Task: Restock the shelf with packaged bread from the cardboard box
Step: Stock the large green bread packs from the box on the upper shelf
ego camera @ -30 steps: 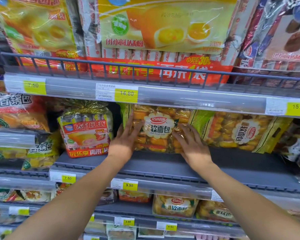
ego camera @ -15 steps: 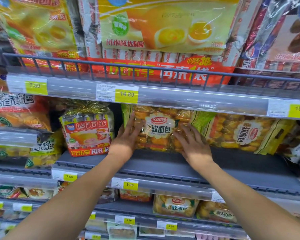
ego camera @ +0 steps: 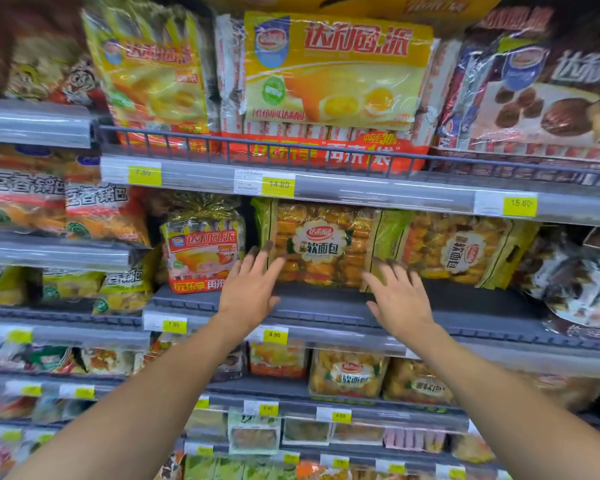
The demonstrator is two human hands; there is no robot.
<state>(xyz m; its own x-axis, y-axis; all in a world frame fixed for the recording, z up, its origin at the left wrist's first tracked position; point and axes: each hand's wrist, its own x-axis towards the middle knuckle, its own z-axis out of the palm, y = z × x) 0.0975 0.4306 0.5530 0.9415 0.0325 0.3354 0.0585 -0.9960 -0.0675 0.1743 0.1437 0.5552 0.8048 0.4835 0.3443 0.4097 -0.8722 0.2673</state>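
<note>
A clear bag of soft bread [ego camera: 321, 245] with green side panels stands upright on the grey middle shelf [ego camera: 326, 308]. My left hand [ego camera: 250, 289] hovers open in front of its lower left corner, fingers spread. Just off the bag's lower right corner, my right hand [ego camera: 399, 297] is open too, fingers straight. Neither hand holds anything. A second identical bread bag [ego camera: 465, 252] lies on its side to the right. The cardboard box is not in view.
A red and gold cake pack [ego camera: 203, 252] stands left of the bread bag. Large yellow pie bags [ego camera: 336, 74] fill the railed shelf above. More bread packs [ego camera: 349, 375] sit on the shelf below. Price tags line every shelf edge.
Both hands have let go of the bread bag and drawn back toward me, fingers spread. The bag stays upright on the shelf. The camera has moved back and tilted up.
</note>
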